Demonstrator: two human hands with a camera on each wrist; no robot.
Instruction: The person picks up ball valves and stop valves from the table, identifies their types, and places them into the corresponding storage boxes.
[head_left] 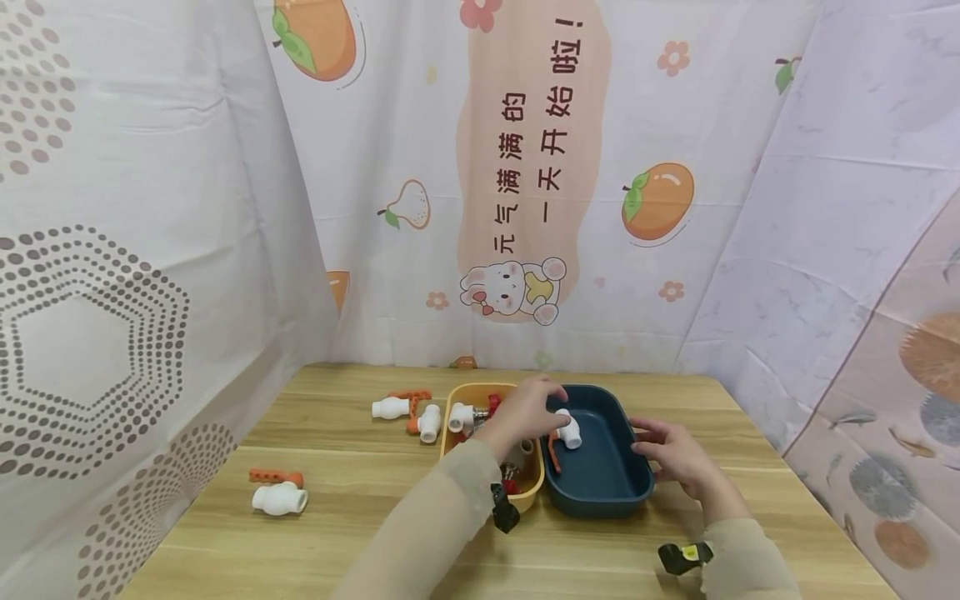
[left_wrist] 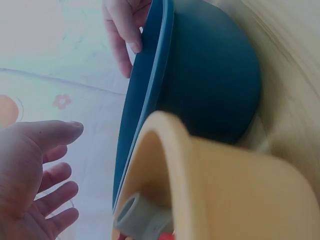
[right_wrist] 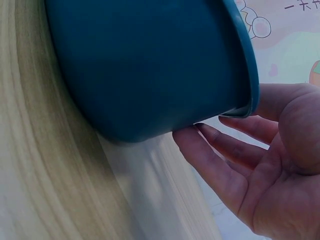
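Sitting nearest are two small wrist devices, a right black device (head_left: 684, 558) by the right sleeve (head_left: 750, 554) and a left black device (head_left: 504, 510) by the left sleeve (head_left: 450, 500). Over on the left of the table (head_left: 360, 542) lies a lone white valve (head_left: 280, 499), its orange handle (head_left: 275, 477) on the far side. Next come two boxes, side by side: a yellow box (left_wrist: 245, 190) and, to its right, a blue box (head_left: 600, 475). The yellow one carries a jumble of fittings (white, grey and metal, some with red handles), partly covered by the left arm. Gripping the blue box's right edge is the right hand (head_left: 678, 454), thumb at the rim and other fingers against the outer wall. Inside that box, near its left wall, is a boxed white valve (head_left: 570, 432) with an orange lever (head_left: 553, 454). Just above hovers the left hand (head_left: 529, 408), fingers spread and holding nothing; whether its thumb touches the valve, I cannot tell. Left of the yellow box lie a third valve (head_left: 430, 425) and, slightly farther, a fourth valve (head_left: 391, 407). Behind everything hangs a white curtain (head_left: 420, 125) printed with fruit, flowers, Chinese characters and a rabbit (head_left: 517, 287).
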